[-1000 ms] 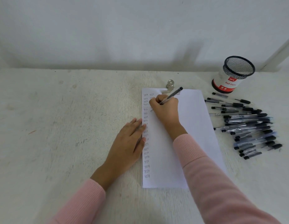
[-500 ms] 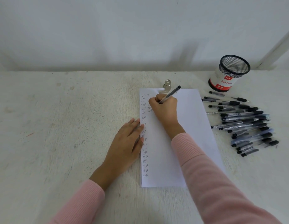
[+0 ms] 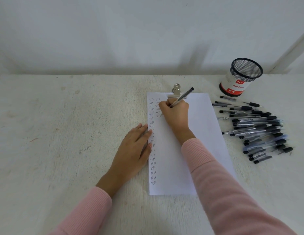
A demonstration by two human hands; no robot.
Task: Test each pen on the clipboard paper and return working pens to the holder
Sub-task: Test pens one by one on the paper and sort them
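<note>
A white sheet (image 3: 203,133) lies clipped under a metal clip (image 3: 176,89) in the middle of the table. Columns of the word "test" run down its left side. My right hand (image 3: 175,112) grips a pen (image 3: 182,97), tip down on the upper left of the sheet beside the second column; the tip itself is hidden by my fingers. My left hand (image 3: 134,150) lies flat, fingers straight, pressing the sheet's left edge. A black mesh holder (image 3: 244,73) stands at the back right.
A heap of several black-capped pens (image 3: 258,129) lies on the table right of the sheet, in front of the holder. A white wall runs along the far edge of the table. A white post (image 3: 292,50) leans at the far right.
My right hand has worked a little down the second column while writing. The view has shifted slightly. My left hand stays on the sheet's edge.
</note>
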